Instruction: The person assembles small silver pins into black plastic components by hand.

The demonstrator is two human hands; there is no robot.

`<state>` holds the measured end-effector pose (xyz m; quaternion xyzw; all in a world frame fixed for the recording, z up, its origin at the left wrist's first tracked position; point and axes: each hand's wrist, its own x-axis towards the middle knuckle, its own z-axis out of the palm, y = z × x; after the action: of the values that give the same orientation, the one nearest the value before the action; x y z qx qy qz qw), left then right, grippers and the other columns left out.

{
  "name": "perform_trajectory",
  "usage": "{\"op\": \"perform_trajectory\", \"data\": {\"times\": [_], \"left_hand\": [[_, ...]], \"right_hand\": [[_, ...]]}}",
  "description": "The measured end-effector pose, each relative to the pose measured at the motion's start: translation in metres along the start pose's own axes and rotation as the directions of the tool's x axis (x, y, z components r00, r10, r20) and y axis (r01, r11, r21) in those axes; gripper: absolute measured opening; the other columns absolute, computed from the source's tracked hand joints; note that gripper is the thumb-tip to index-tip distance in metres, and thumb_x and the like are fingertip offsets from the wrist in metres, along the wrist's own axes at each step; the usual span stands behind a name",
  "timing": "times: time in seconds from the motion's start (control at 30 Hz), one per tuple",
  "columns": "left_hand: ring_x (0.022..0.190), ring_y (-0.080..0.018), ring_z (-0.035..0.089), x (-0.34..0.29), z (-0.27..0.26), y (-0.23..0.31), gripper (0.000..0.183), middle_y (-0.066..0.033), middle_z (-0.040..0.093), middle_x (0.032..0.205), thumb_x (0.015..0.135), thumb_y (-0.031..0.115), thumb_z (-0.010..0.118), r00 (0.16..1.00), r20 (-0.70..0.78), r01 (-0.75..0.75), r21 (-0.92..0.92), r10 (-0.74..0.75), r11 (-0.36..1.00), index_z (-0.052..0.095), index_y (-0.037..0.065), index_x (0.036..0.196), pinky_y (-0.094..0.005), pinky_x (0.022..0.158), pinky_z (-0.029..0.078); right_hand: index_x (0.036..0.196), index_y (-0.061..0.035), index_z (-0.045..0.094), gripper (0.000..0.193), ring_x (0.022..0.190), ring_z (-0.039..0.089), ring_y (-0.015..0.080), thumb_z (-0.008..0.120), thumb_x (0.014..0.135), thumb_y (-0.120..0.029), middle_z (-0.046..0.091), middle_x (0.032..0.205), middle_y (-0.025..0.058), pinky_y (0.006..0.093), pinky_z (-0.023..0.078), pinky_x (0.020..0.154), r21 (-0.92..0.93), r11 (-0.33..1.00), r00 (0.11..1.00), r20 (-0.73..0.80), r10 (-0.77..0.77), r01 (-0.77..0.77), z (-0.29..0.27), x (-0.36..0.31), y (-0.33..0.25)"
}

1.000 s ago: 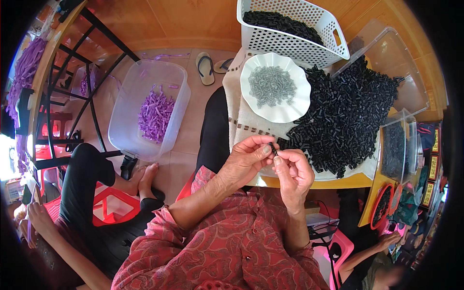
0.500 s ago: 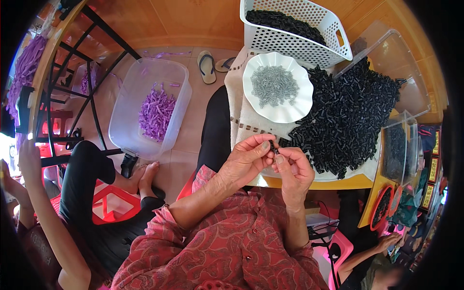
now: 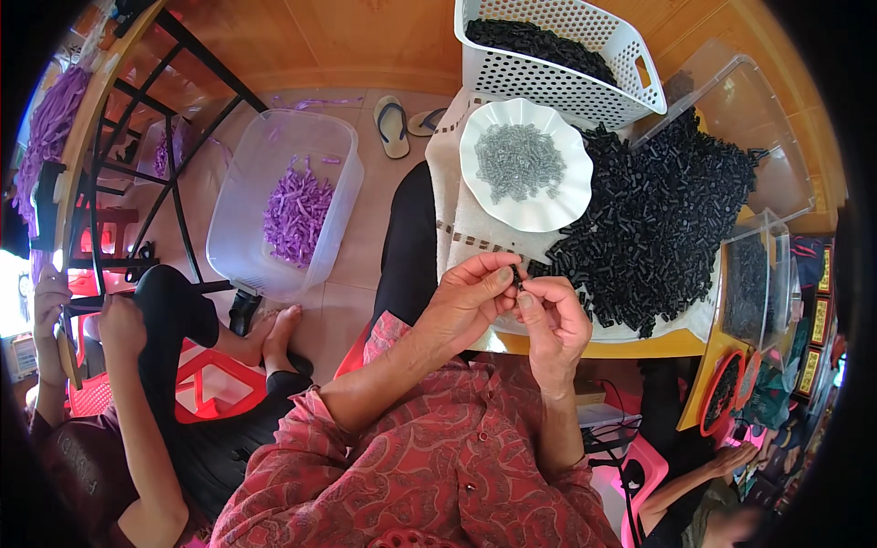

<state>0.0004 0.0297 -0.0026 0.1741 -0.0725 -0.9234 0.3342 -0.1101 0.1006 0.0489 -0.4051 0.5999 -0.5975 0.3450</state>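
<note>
Together, left hand [image 3: 466,306] and right hand [image 3: 551,315] pinch one black piece [image 3: 517,275] (one white plate [image 3: 526,164] nearby).

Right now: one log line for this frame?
left hand + right hand: pinching small black piece | black pieces pile | white plate, grey pieces

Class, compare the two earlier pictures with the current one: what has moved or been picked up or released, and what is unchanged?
Little has changed. The left hand and right hand keep pinching the same small black piece between their fingertips; nothing was taken up or let go. At the left, a co-worker's raised hand has shifted slightly. The white plate, black pile, white basket and clear tub stayed put.
</note>
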Motion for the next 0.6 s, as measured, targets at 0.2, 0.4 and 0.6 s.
{"op": "perform_trajectory", "data": {"times": [0.2,0.4,0.6], "left_hand": [[0.08,-0.0117,0.06,-0.0002,0.0005,-0.002,0.02,-0.008,0.066,0.099,0.092,0.005,0.059,1.0,-0.012,-0.02,0.02,0.02,1.0,0.062,0.002,0.111,-0.0265,0.077,0.051],[0.079,-0.0104,0.059,-0.0003,-0.0003,-0.0011,0.02,-0.0073,0.066,0.098,0.091,0.005,0.06,1.0,-0.021,-0.017,0.049,0.018,0.999,0.062,0.003,0.111,-0.0251,0.074,0.049],[0.078,-0.0103,0.058,-0.0003,-0.0006,-0.0008,0.019,-0.0069,0.066,0.098,0.091,0.006,0.06,0.999,-0.029,-0.03,0.062,0.031,0.998,0.063,0.002,0.11,-0.0247,0.073,0.049]], "right_hand": [[0.097,0.0034,0.06,0.009,0.075,0.056,0.0073,0.06,0.088,0.004,0.058,0.096,0.0055,0.0195,0.046,0.065,-0.018,1.0,1.0,-0.006,-0.015,0.015,0.001,-0.0004,0.0027],[0.097,0.004,0.059,0.011,0.075,0.056,0.0078,0.057,0.087,0.008,0.058,0.095,0.006,0.0196,0.046,0.066,-0.018,0.999,0.999,0.003,-0.042,0.042,0.0,-0.0002,0.0075],[0.096,0.0044,0.059,0.011,0.075,0.058,0.0083,0.056,0.087,0.009,0.058,0.093,0.0058,0.0203,0.048,0.066,0.012,1.0,1.0,-0.01,-0.001,0.001,0.0033,0.0014,0.0038]]}}
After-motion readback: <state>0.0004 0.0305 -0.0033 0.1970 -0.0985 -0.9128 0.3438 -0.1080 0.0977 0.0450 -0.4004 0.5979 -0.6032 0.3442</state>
